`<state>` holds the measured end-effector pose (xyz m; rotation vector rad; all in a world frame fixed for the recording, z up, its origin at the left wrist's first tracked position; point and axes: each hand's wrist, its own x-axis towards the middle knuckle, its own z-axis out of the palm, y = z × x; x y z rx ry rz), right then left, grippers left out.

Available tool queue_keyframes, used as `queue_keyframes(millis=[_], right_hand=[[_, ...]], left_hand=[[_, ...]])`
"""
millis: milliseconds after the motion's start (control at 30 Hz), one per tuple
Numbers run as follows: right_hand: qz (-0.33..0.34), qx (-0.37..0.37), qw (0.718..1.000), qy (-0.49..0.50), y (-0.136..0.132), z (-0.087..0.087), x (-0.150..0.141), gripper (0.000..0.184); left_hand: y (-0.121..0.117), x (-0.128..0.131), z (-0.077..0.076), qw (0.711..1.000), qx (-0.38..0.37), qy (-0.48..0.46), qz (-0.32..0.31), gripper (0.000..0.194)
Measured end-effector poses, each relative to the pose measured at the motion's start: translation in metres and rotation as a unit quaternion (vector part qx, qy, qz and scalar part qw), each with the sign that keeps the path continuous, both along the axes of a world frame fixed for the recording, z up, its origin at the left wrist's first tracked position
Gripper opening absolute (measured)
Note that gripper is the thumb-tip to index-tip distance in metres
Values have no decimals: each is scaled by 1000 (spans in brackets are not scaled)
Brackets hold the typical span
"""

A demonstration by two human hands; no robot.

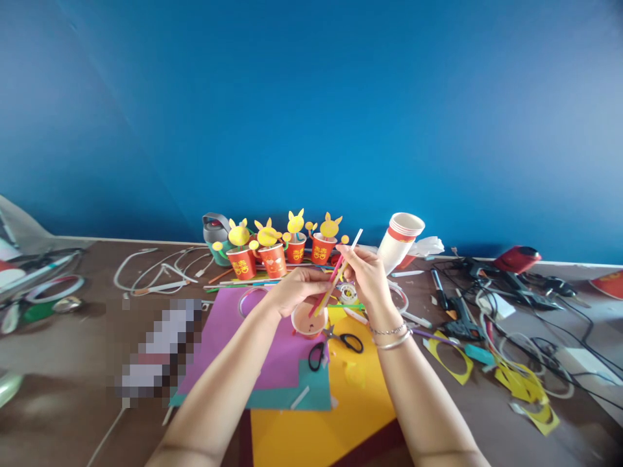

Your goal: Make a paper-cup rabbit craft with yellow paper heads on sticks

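My left hand [302, 290] and my right hand [366, 269] are both closed at the middle of the table. Between their fingertips, a pale yellow straw [359, 237] and a pink straw [335, 270] slant downward side by side. Their lower ends reach a paper cup [308, 333] just below my hands; whether they touch it I cannot tell. The cup has a white rim and a pinkish round face with small dark spots. Scissors [351, 342] with black handles lie beside the cup on coloured paper.
Behind my hands stand several red cups [242, 264] with yellow animal-head cutouts. A leaning stack of paper cups [400, 241] is at the back right. Purple paper [280, 363] and yellow paper [316, 434] lie in front. Right are a glue gun [464, 316], cables and yellow scraps [523, 383].
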<state>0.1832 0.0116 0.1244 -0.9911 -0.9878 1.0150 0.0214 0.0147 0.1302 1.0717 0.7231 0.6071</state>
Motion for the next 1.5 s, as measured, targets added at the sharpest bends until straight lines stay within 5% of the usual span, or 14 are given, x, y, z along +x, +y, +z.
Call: queue_keyframes(millis=[333, 633, 1500], right_hand=[[-61, 1, 998, -16, -1, -2, -14, 36], [102, -27, 994, -28, -5, 6, -2, 38], [47, -5, 998, -28, -4, 7, 0, 34]], left_hand=[[-1, 2, -4, 999, 20, 28, -3, 47], [1, 1, 0, 999, 41, 18, 22, 48], [0, 0, 0, 998, 49, 37, 8, 43]])
